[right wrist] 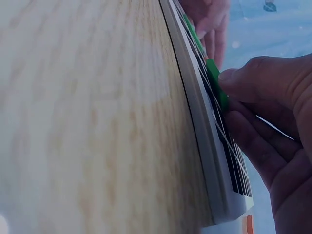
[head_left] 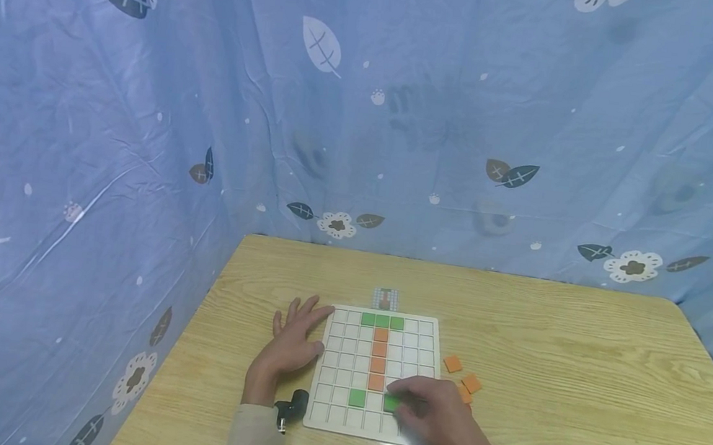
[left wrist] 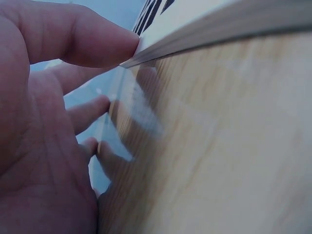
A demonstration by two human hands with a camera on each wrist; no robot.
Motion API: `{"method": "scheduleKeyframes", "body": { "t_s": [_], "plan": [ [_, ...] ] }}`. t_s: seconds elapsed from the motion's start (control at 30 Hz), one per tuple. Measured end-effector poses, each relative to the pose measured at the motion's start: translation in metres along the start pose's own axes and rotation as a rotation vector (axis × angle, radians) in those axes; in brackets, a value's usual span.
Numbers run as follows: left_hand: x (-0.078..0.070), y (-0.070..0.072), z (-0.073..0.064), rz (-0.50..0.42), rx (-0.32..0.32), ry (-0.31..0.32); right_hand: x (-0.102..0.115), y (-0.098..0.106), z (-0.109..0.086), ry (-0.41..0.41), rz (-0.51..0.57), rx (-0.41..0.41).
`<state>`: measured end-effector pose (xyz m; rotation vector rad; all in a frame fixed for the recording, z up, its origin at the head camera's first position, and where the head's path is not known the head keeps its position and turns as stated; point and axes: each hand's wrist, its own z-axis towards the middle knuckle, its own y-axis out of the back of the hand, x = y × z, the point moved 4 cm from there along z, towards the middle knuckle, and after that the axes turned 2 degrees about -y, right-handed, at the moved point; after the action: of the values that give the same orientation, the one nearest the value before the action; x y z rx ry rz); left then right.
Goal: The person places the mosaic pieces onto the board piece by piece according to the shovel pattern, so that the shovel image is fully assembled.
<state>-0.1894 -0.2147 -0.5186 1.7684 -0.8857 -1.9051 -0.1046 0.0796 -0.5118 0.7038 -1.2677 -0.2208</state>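
A white gridded board (head_left: 344,363) lies on the wooden table. My left hand (head_left: 291,346) rests by its left edge, fingers spread, with the thumb (left wrist: 105,44) touching the board's edge in the left wrist view. Over the lower right of the grid, my right hand (head_left: 443,414) pinches a green square tile (right wrist: 217,83) against the board between thumb and fingers. Another green tile (head_left: 357,398) sits two columns to its left. Above runs a column of orange tiles (head_left: 377,365), topped by a row of green tiles (head_left: 382,321).
Several loose orange tiles (head_left: 453,364) lie on the table right of the board, some partly hidden by my right hand. A small patterned card (head_left: 385,299) lies beyond the top edge. Blue patterned curtain (head_left: 444,130) surrounds the wooden table (head_left: 577,362).
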Motion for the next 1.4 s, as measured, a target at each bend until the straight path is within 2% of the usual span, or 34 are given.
{"method": "scheduleKeyframes", "body": {
  "t_s": [0.37,0.7,0.9,1.07,1.4],
  "plan": [
    [0.000,0.000,0.000,0.001,-0.002,0.005,0.001,-0.001,-0.001,-0.034,-0.001,0.016],
    [0.000,0.000,0.001,0.007,-0.002,0.012,0.002,-0.001,0.001,0.035,-0.056,-0.022],
    [0.000,0.000,0.002,0.005,-0.005,0.014,0.003,0.001,-0.001,-0.004,0.013,-0.002],
    [0.000,-0.001,0.002,0.001,-0.005,0.002,0.001,0.010,-0.001,0.022,0.036,-0.018],
    [0.001,-0.001,0.001,0.007,-0.001,0.010,-0.008,0.038,-0.012,0.138,-0.014,-0.117]
  ]
}}
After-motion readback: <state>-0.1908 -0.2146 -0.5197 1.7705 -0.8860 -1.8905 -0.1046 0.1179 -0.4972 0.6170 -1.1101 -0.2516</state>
